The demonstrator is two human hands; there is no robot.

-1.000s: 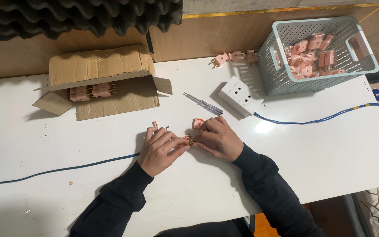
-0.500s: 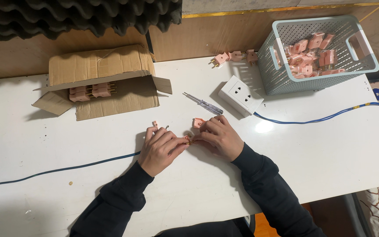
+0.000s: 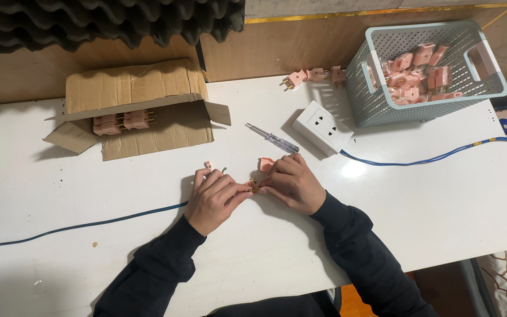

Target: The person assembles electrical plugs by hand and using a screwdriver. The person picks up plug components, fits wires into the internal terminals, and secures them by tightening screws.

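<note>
A grey plastic basket [image 3: 488, 88] full of pink plugs sits at the white table's [image 3: 429, 211] far right corner. Nearby lie a white socket block [image 3: 323, 127], a screwdriver [image 3: 272, 138], and an opened cardboard box [image 3: 133, 88].

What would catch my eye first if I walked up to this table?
Probably the two hands meeting at the middle of the white table, the left hand and right hand pinching a small pink plug part between them. Next, the grey basket of pink plugs at the far right corner.
</note>
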